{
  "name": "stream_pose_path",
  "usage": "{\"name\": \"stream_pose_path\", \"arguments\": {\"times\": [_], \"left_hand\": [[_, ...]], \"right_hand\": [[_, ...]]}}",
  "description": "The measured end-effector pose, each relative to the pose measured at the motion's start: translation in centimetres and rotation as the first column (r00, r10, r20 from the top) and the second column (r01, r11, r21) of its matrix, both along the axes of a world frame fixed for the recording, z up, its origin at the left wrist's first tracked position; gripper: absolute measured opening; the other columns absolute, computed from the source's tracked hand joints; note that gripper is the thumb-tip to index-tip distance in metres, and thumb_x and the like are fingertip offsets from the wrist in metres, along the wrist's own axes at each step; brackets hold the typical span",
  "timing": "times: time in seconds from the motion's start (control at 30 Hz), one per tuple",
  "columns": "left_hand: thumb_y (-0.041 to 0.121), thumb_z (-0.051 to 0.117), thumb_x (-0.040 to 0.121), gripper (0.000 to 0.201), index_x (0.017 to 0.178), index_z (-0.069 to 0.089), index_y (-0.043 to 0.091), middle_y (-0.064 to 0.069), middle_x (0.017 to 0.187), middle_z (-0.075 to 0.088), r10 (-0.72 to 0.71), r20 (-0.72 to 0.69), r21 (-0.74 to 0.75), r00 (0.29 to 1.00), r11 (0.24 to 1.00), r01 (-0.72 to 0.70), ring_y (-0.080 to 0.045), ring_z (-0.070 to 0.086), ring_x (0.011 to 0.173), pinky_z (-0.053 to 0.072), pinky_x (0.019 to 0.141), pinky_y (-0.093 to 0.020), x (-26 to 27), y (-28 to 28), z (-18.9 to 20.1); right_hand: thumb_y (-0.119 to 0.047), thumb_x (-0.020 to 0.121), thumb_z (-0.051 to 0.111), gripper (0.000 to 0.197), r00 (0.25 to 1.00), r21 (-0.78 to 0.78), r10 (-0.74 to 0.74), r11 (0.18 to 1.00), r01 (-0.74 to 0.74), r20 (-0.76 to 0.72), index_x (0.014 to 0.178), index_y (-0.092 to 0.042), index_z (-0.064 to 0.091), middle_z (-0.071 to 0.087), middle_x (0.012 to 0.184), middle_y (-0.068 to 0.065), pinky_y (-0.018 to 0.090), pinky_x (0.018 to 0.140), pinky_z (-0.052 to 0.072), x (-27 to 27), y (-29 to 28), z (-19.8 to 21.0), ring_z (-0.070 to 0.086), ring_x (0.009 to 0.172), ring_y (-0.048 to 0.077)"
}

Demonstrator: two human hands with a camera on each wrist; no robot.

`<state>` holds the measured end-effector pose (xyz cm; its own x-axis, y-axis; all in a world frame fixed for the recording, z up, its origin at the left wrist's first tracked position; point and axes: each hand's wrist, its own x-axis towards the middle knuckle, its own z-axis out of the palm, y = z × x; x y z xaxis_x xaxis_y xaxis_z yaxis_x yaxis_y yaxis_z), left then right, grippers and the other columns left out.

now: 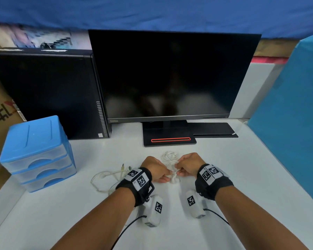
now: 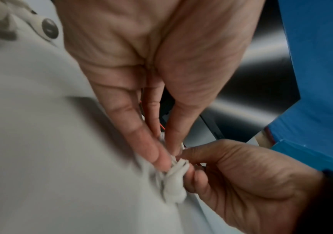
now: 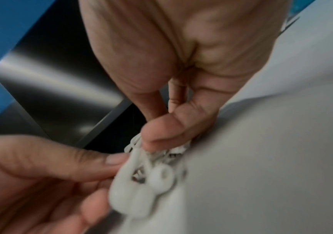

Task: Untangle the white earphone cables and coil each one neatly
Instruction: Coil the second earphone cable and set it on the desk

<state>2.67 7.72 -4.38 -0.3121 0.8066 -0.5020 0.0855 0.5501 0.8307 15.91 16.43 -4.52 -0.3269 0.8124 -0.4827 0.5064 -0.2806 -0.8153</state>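
A tangled bundle of white earphone cable (image 1: 173,166) lies on the white desk (image 1: 242,186) in front of the monitor. My left hand (image 1: 156,171) and right hand (image 1: 189,166) meet over it, and both pinch the cable at the same knot. In the left wrist view my left fingers (image 2: 151,148) pinch the white cable bundle (image 2: 174,178), with the right hand (image 2: 241,182) gripping it from the other side. The right wrist view has the earbuds (image 3: 159,175) hanging blurred under my right thumb (image 3: 161,134). A second white earphone cable (image 1: 107,177) lies loose to the left of my left wrist.
A black monitor (image 1: 170,74) on its stand (image 1: 170,139) stands right behind the cables. A black computer tower (image 1: 47,92) is at the back left, with a blue drawer unit (image 1: 38,152) in front of it. A blue panel (image 1: 293,114) borders the desk's right side.
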Motion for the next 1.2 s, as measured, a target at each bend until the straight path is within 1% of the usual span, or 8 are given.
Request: {"name": "stream_pose_path", "arguments": {"times": [0.17, 0.4, 0.63, 0.87, 0.97, 1.03, 1.1, 1.2], "left_hand": [[0.014, 0.080, 0.080, 0.030, 0.103, 0.063, 0.005, -0.011, 0.087, 0.071, 0.013, -0.074, 0.018, 0.997, 1.000, -0.011, -0.019, 0.072, 0.065, 0.061, 0.066, -0.030, -2.0, -0.8, 1.4], [0.021, 0.075, 0.085, 0.014, 0.092, 0.071, 0.009, -0.004, 0.080, 0.069, 0.034, -0.245, 0.045, 0.969, 0.999, -0.023, -0.013, 0.062, 0.062, 0.050, 0.056, -0.024, -10.0, -5.3, 3.2], [0.035, 0.079, 0.078, 0.024, 0.076, 0.067, 0.014, -0.001, 0.074, 0.065, -0.149, -0.466, -0.147, 0.872, 0.985, 0.090, -0.012, 0.056, 0.059, 0.042, 0.049, -0.018, -12.1, -7.7, 2.7], [0.027, 0.077, 0.076, 0.008, 0.071, 0.071, 0.028, 0.010, 0.086, 0.069, -0.403, -0.616, -0.275, 0.677, 0.915, 0.294, -0.012, 0.065, 0.093, 0.052, 0.082, -0.025, -10.5, -8.2, 1.5], [0.015, 0.068, 0.084, 0.014, 0.073, 0.069, 0.024, 0.007, 0.082, 0.069, -0.281, -0.576, -0.071, 0.768, 0.953, 0.295, -0.013, 0.063, 0.084, 0.051, 0.077, -0.024, -11.5, -8.5, 3.3], [0.007, 0.065, 0.088, 0.011, 0.080, 0.064, 0.013, -0.002, 0.078, 0.070, -0.089, -0.368, 0.238, 0.926, 0.953, 0.186, -0.019, 0.062, 0.076, 0.047, 0.070, -0.027, -11.9, -8.9, 5.7], [0.005, 0.062, 0.092, 0.008, 0.085, 0.061, 0.008, -0.008, 0.069, 0.066, 0.049, -0.148, 0.477, 0.988, 0.879, 0.028, -0.020, 0.065, 0.068, 0.051, 0.068, -0.029, -12.1, -9.4, 8.3], [0.011, 0.062, 0.094, 0.011, 0.083, 0.064, 0.008, -0.009, 0.063, 0.057, 0.118, -0.142, 0.628, 0.983, 0.778, -0.003, -0.015, 0.059, 0.055, 0.053, 0.061, -0.024, -12.7, -9.8, 10.4]], "right_hand": [[-0.001, 0.078, 0.075, 0.012, 0.987, 0.096, -0.006, 0.995, -0.009, 0.161, 0.086, 0.004, 0.067, 0.069, 0.071, 0.017, 0.028, 0.053, 0.058, 0.0, 1.1, 0.1, 0.065, 0.049, 0.021], [-0.033, 0.075, 0.080, 0.020, 0.977, 0.343, -0.015, 0.938, -0.060, 0.214, 0.080, -0.017, 0.069, 0.068, 0.081, 0.001, 0.024, 0.052, 0.042, 0.8, 0.9, 1.5, 0.063, 0.068, 0.017], [-0.031, 0.081, 0.076, 0.018, 0.908, 0.313, 0.359, 0.855, -0.413, 0.216, 0.078, -0.013, 0.073, 0.065, 0.069, -0.003, 0.020, 0.051, 0.045, -4.8, -4.5, 2.9, 0.057, 0.056, 0.010], [-0.020, 0.080, 0.065, 0.013, 0.663, 0.290, 0.515, 0.626, -0.724, 0.544, 0.086, -0.014, 0.074, 0.073, 0.093, 0.002, 0.034, 0.080, 0.059, -9.9, -8.6, 0.6, 0.068, 0.088, 0.022], [-0.011, 0.083, 0.060, 0.013, 0.790, 0.403, 0.502, 0.680, -0.612, 0.352, 0.072, -0.015, 0.066, 0.069, 0.082, 0.001, 0.034, 0.078, 0.057, -10.3, -8.4, 2.9, 0.065, 0.077, 0.018], [-0.005, 0.087, 0.062, 0.020, 0.878, 0.365, 0.478, 0.820, -0.440, -0.015, 0.070, -0.015, 0.058, 0.064, 0.065, 0.005, 0.036, 0.072, 0.053, -10.2, -8.7, 6.2, 0.061, 0.062, 0.019], [-0.005, 0.091, 0.062, 0.020, 0.849, 0.300, 0.457, 0.876, -0.378, -0.265, 0.073, -0.014, 0.057, 0.055, 0.052, 0.002, 0.031, 0.058, 0.052, -9.7, -9.1, 10.5, 0.055, 0.047, 0.019], [-0.007, 0.089, 0.066, 0.017, 0.802, 0.493, 0.570, 0.757, -0.429, -0.179, 0.073, -0.013, 0.062, 0.050, 0.049, -0.005, 0.025, 0.042, 0.044, -8.6, -9.2, 17.3, 0.043, 0.039, 0.010]]}}
